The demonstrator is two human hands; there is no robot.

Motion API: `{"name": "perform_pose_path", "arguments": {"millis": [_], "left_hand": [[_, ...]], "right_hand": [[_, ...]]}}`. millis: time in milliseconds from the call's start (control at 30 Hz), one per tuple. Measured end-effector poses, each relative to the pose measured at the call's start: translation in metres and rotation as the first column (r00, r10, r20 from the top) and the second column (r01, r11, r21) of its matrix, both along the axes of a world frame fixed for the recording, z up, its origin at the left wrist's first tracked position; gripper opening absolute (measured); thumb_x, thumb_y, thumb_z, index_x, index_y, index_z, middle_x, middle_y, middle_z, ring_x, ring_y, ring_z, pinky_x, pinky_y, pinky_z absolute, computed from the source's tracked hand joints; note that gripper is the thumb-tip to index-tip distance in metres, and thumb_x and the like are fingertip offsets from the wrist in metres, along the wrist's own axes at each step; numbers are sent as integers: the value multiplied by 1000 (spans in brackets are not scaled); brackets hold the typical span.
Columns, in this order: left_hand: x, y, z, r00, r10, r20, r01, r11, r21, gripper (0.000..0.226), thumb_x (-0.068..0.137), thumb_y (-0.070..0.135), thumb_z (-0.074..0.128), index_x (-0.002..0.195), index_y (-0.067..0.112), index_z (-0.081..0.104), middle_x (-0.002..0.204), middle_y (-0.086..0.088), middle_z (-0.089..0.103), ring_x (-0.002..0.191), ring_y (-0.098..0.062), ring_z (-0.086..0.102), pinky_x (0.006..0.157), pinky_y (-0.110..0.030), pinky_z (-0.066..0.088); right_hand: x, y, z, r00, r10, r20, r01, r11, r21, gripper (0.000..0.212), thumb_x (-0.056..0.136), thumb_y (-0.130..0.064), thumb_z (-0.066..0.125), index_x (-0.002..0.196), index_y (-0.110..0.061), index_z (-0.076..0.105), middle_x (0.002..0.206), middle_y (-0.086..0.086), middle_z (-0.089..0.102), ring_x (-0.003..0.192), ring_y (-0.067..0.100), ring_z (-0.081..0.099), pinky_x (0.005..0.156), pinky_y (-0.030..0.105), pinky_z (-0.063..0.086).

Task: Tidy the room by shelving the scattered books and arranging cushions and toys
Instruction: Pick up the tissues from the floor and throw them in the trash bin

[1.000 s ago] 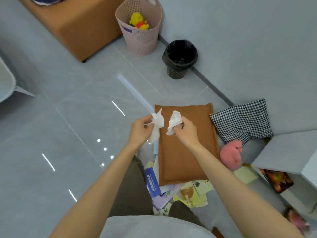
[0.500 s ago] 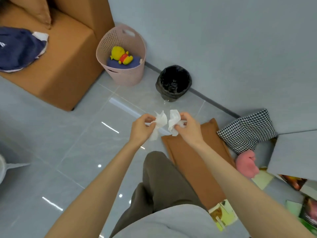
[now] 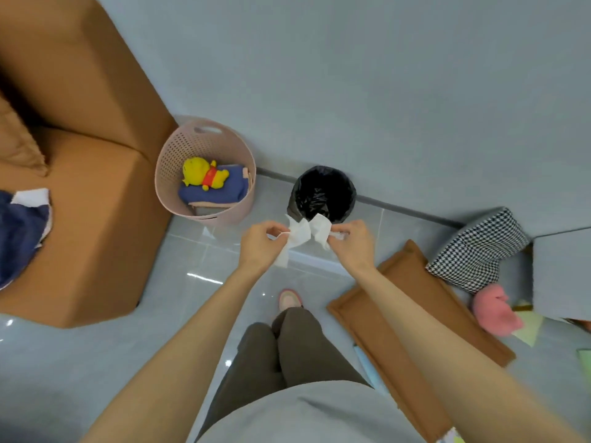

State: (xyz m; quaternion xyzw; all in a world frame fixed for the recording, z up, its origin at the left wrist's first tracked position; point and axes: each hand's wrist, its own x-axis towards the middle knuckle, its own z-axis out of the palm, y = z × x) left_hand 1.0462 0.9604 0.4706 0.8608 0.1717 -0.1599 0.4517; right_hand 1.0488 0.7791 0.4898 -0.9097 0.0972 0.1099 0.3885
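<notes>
My left hand (image 3: 260, 244) pinches a crumpled white tissue (image 3: 295, 239), and my right hand (image 3: 353, 243) pinches a second white tissue (image 3: 320, 230). Both tissues hang just in front of the black-lined waste bin (image 3: 321, 195) by the wall. A flat brown cushion (image 3: 412, 327) lies on the floor under my right forearm. Beside it at the right are a black-and-white checked cushion (image 3: 479, 251) and a pink plush toy (image 3: 495, 310).
A pink perforated basket (image 3: 179, 161) left of the bin holds a yellow plush bear (image 3: 204, 174) on blue cloth. A brown sofa (image 3: 80, 203) fills the left, with a dark blue item (image 3: 19, 231) on it. A grey shelf unit (image 3: 563, 273) and loose papers (image 3: 529, 327) are at the right.
I have stepped toward the wall. The waste bin and basket have come nearer, and both hands with their tissues now hang right at the bin's near rim.
</notes>
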Motion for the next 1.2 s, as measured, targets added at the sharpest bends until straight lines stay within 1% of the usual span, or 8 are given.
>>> {"name": "perform_pose_path", "arguments": {"millis": [67, 133, 233, 300, 400, 633, 1000, 1200], "left_hand": [[25, 11, -4, 999, -46, 22, 46, 999, 8, 8, 85, 16, 66, 87, 21, 71, 84, 4, 66, 75, -13, 57, 72, -23, 44], [56, 21, -9, 992, -116, 40, 116, 993, 8, 9, 83, 13, 67, 87, 19, 72, 82, -1, 66, 74, -14, 56, 67, -21, 39], [94, 35, -14, 974, -219, 57, 216, 975, 54, 11, 82, 14, 68, 91, 17, 75, 78, -9, 61, 73, -16, 51, 63, -20, 32], [121, 40, -18, 956, -290, 33, 288, 956, 54, 11, 84, 16, 66, 92, 18, 74, 72, -4, 57, 71, -16, 50, 59, -18, 29], [153, 38, -26, 927, -374, -14, 374, 924, 76, 12, 84, 19, 65, 92, 23, 73, 72, 2, 57, 71, -14, 53, 58, -17, 30], [218, 10, -78, 898, -434, -75, 440, 893, 94, 15, 85, 21, 62, 93, 27, 73, 74, 9, 57, 80, -15, 58, 70, -25, 44], [281, -65, -265, 880, -416, -229, 448, 887, 110, 17, 89, 23, 61, 103, 24, 70, 87, 6, 60, 85, -10, 57, 74, -21, 40], [301, -96, -361, 876, -373, -306, 426, 895, 128, 20, 91, 24, 57, 110, 23, 65, 95, 5, 61, 87, -12, 55, 79, -25, 43]], "right_hand": [[16, 8, -4, 998, -57, 4, 57, 998, -17, 19, 82, 0, 66, 98, -2, 75, 66, -18, 42, 61, -2, 43, 59, 4, 34], [36, 18, -13, 988, -152, -15, 151, 988, -40, 22, 81, 1, 64, 101, -1, 74, 69, -11, 51, 68, 3, 51, 62, 6, 34], [55, 31, -31, 949, -300, -102, 293, 953, -77, 25, 85, -10, 63, 108, -7, 72, 97, 8, 60, 100, 23, 57, 80, 17, 35], [67, 40, -41, 903, -407, -134, 400, 913, -82, 25, 86, -13, 62, 109, -10, 71, 113, 16, 58, 109, 27, 53, 84, 21, 36], [84, 48, -48, 845, -512, -152, 502, 859, -101, 25, 85, -14, 63, 107, -12, 72, 112, 16, 64, 101, 26, 59, 73, 23, 40], [130, 41, -97, 737, -604, -304, 614, 786, -73, 25, 88, -18, 57, 111, -14, 67, 92, 5, 63, 95, 26, 61, 72, 25, 39], [196, -7, -299, 485, -688, -540, 826, 563, 25, 17, 91, -22, 58, 107, -20, 60, 98, 0, 60, 77, 15, 57, 77, 39, 58], [222, -31, -393, 408, -702, -584, 870, 492, 17, 27, 87, -8, 55, 111, -16, 64, 83, -11, 55, 90, 23, 63, 86, 39, 55]]}}
